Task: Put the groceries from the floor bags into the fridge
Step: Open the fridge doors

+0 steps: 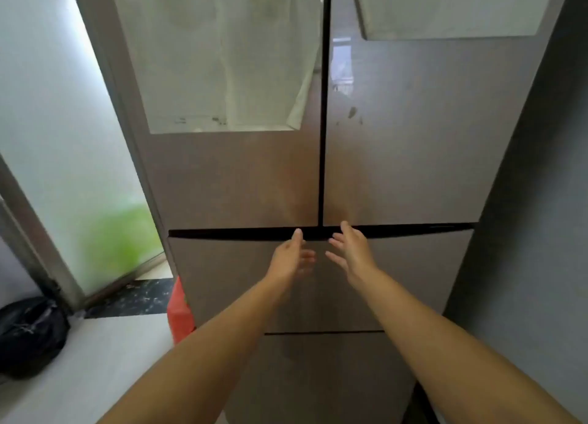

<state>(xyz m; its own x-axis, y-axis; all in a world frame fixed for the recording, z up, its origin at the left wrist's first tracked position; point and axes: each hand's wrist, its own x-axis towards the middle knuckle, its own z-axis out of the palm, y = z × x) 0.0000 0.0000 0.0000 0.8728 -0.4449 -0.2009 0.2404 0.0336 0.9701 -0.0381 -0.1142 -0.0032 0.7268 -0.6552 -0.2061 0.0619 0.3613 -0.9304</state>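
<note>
Door opening is the step in hand: the fridge stands fully closed, its two upper doors meeting at a dark vertical seam and ending at a horizontal gap above the lower drawers. Both hands are empty, fingers spread and released. The left hand has its fingertips at the horizontal gap just left of the seam; the right hand reaches the same gap just right of it. Whether either fingertip is already hooked under a door edge cannot be told.

Recommended procedure: curl the fingers of each hand up into the gap beneath its own door, then pull outward evenly, so both doors swing clear. Avoid pulling on the drawer front below.

Groceries are not yet in hand. A red bag sits on the floor touching the fridge's lower left corner; a black bag lies well apart at far left, near a frosted glass door. Their contents are hidden.
</note>
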